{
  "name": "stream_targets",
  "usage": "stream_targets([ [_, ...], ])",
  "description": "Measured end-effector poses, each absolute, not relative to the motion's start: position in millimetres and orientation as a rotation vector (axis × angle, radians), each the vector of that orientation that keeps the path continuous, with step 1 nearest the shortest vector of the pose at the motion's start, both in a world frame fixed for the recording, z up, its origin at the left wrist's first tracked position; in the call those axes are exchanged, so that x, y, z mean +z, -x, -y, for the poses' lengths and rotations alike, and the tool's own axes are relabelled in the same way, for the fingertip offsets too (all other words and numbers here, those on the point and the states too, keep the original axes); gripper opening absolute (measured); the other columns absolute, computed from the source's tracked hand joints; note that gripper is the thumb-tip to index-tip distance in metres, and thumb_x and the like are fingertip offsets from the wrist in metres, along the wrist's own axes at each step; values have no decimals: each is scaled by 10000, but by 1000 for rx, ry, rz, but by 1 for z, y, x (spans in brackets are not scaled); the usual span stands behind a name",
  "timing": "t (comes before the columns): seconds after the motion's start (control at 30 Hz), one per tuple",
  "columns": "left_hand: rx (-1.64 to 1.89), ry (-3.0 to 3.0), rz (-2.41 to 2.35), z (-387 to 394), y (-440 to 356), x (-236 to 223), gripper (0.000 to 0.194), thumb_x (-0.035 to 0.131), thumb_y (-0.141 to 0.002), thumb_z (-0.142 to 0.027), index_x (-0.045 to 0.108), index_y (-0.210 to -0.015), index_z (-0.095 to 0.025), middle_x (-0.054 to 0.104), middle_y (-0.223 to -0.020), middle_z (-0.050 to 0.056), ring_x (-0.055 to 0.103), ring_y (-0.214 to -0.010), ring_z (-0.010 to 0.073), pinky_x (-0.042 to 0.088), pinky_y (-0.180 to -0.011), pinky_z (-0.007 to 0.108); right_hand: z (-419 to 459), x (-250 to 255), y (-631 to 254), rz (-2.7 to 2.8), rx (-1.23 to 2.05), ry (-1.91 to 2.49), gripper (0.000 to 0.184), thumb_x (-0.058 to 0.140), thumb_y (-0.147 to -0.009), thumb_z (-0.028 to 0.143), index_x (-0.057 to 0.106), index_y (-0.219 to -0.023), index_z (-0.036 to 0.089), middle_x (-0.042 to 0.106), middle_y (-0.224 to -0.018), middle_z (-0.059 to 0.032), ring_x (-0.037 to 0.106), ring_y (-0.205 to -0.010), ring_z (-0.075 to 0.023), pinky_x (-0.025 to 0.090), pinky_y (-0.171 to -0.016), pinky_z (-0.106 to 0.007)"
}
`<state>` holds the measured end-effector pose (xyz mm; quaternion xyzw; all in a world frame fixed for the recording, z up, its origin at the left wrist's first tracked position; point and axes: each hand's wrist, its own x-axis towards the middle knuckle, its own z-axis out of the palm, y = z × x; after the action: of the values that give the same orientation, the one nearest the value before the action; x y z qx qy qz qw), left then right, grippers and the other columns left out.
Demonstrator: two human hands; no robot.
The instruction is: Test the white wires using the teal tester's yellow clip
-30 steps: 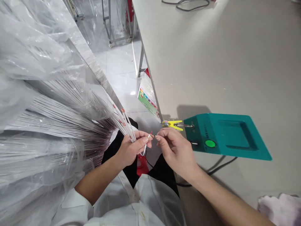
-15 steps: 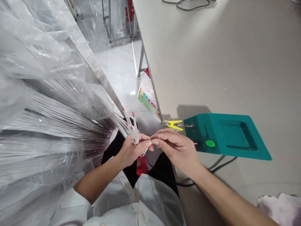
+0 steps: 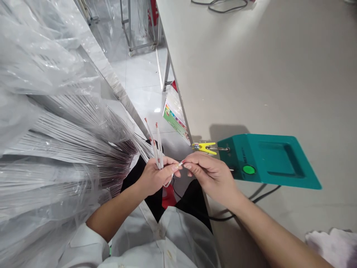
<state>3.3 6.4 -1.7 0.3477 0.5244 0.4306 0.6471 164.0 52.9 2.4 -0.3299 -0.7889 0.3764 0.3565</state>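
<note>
My left hand is closed around several thin white wires, whose reddish ends stick up above the fingers. One short white wire end pokes out past its thumb and forefinger. The fingertips of my right hand pinch the reddish tip of that wire, close beside the left thumb. Just beyond the right hand, a yellow clip is attached to a metal rod on a teal device with a green button. What lies inside the left palm is hidden.
Large bundles of white wires in clear plastic bags fill the left side. The grey table is on the right, with black cables on it. A printed box and a wheeled metal rack stand beyond.
My right hand has drawn slightly to the right, and more of the white wire end shows between the two hands. The wires in my left hand stand slightly higher.
</note>
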Motion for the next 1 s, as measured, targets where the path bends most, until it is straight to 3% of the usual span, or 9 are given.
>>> stream_targets([
  [0.2,992,-783,-1161,-8,-3,-3,234,604,-750,-335,624,-766,-102,602,-611,11,371,-377,25,276,-379,194,-50,-3,-166,2154,637,827,145,527,-824,99,614,-888,195,655,-814,-57,616,-767,-156,514,-651,-276],
  [0.37,1027,-794,-1204,-5,-2,-7,227,599,-755,-334,627,-774,-110,596,-589,1,375,-376,31,267,-378,197,-49,-1,-165,2066,785,865,170,611,-803,197,603,-973,199,667,-878,-63,620,-735,-148,526,-617,-264],
  [0.63,1000,-850,-1240,-5,-7,-5,204,608,-748,-311,606,-795,-112,612,-612,18,381,-409,42,276,-397,195,-46,0,-164,2160,562,890,110,534,-826,138,634,-811,181,649,-778,-57,611,-709,-142,502,-615,-258],
  [0.73,992,-921,-1222,-5,-5,-9,193,587,-770,-306,610,-755,-116,582,-583,7,379,-422,46,285,-411,197,-48,7,-165,2115,811,968,161,509,-845,177,637,-748,180,626,-702,-43,577,-643,-127,476,-577,-250],
  [0.83,985,-946,-1204,-5,-3,-11,193,577,-780,-308,612,-755,-120,562,-561,-6,373,-417,47,285,-412,199,-53,15,-166,1988,1312,1084,205,538,-833,288,639,-691,179,604,-642,-23,532,-565,-110,443,-505,-233],
  [1.0,1061,-917,-1165,-4,-6,-9,213,611,-759,-343,579,-751,-132,548,-534,-26,388,-404,44,278,-404,195,-58,18,-166,1390,2127,1207,311,692,-673,457,624,-662,154,502,-518,45,406,-388,-41,320,-373,-190],
])
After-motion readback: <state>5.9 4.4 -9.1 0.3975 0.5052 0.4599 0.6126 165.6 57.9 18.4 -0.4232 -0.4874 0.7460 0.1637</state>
